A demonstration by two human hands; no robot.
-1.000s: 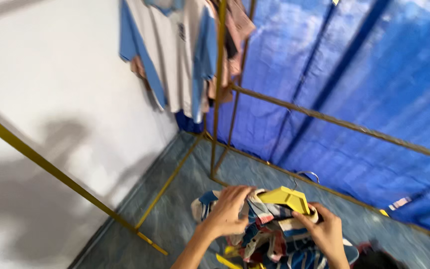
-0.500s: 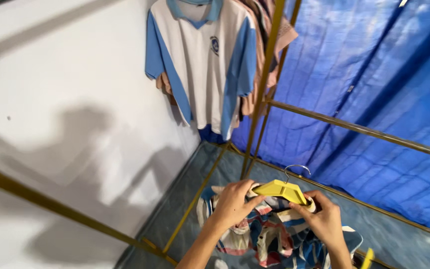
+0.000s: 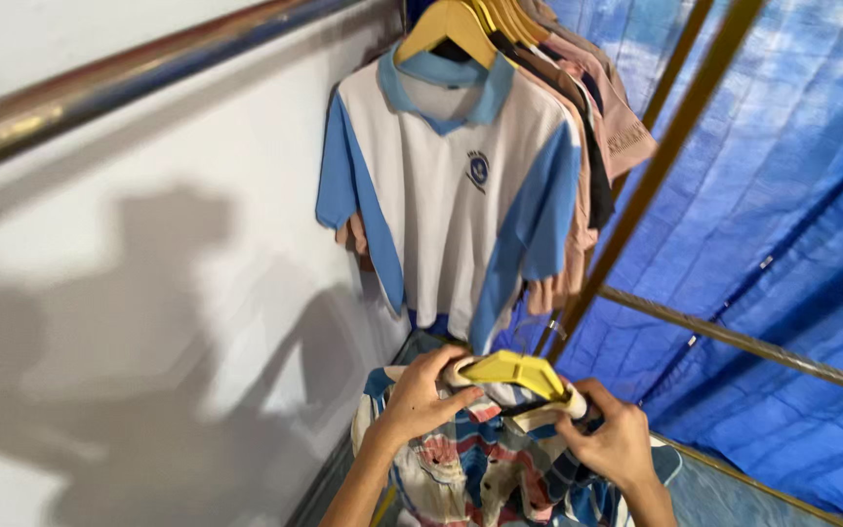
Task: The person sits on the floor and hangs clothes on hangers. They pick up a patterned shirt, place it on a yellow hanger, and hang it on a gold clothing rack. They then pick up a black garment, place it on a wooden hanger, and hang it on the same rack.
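A yellow hanger [image 3: 514, 370] sits low in the view, directly below the white and blue polo shirt [image 3: 456, 185] that hangs on the rail. Its long axis runs across the view, left to right, tilting slightly down toward the right, and its thin metal hook [image 3: 537, 327] rises upward toward the polo's hem. A striped shirt [image 3: 480, 468] in red, blue and cream is draped on the hanger and falls below it. The left hand [image 3: 421, 395] is closed on the shirt's collar at the hanger's left end, fingers curled over the top. The right hand [image 3: 617, 439] grips the shirt fabric at the hanger's right shoulder. The hands are apart, one at each end. Right of the polo, a blue tarp [image 3: 782, 244] hangs behind slanting metal poles [image 3: 656, 176].
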